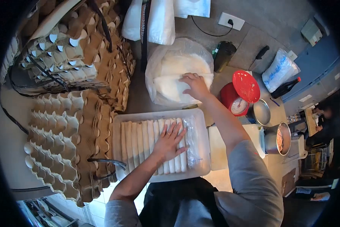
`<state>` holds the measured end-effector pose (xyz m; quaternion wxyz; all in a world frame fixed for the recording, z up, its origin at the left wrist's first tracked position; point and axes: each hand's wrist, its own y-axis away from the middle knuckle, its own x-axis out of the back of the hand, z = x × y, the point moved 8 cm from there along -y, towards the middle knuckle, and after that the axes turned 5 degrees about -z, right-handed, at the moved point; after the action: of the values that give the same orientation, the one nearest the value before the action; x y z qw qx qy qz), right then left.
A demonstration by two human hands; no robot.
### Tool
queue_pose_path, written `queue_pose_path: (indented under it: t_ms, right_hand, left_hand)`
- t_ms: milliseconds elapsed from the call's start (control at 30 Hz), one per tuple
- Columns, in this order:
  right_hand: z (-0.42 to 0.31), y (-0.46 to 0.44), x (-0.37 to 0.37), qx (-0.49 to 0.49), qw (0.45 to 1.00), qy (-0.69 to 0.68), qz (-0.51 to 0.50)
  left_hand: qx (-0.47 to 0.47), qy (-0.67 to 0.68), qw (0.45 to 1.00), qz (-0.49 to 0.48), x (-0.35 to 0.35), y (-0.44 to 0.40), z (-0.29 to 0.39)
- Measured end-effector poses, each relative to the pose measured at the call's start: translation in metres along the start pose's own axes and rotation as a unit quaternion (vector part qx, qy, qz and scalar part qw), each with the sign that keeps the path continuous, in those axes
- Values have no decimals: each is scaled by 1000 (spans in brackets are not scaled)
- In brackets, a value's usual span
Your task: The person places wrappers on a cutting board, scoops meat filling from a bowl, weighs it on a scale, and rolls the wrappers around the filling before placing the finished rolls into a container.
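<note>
My left hand [169, 143] lies flat with spread fingers on a row of long, pale, uncooked rolls [139, 142]. They lie side by side in a translucent plastic tub [160, 116], with clear plastic film [194, 143] along the right side. Beyond the tub, my right hand [195, 86] reaches over a clear plastic bag [153, 77] holding a broad white mass [170, 89] with a crease across it. Its fingers are apart and touch or hover over the white surface. Whether that mass is powder or stacked sheets, I cannot tell.
Stacked egg cartons [56, 140] crowd the left. To the right are a red dial scale [234, 99], a light cutting board [219, 149], a metal bowl [261, 112], and a metal pot [272, 140] with reddish filling. A knife [262, 52] is at the wall.
</note>
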<state>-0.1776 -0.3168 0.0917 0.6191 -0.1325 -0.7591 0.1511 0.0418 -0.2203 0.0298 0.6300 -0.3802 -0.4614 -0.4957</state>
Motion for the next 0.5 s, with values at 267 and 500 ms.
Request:
queue_pose_path:
  t_ms: [267,500]
  right_hand:
    - [29,-15,10,-58,995,-60,-44]
    - [19,0,31,-143,981,127,-40]
  left_hand:
    - [11,8,999,-45,-3,1,0]
    - [7,16,999,-49,-1,-2,2]
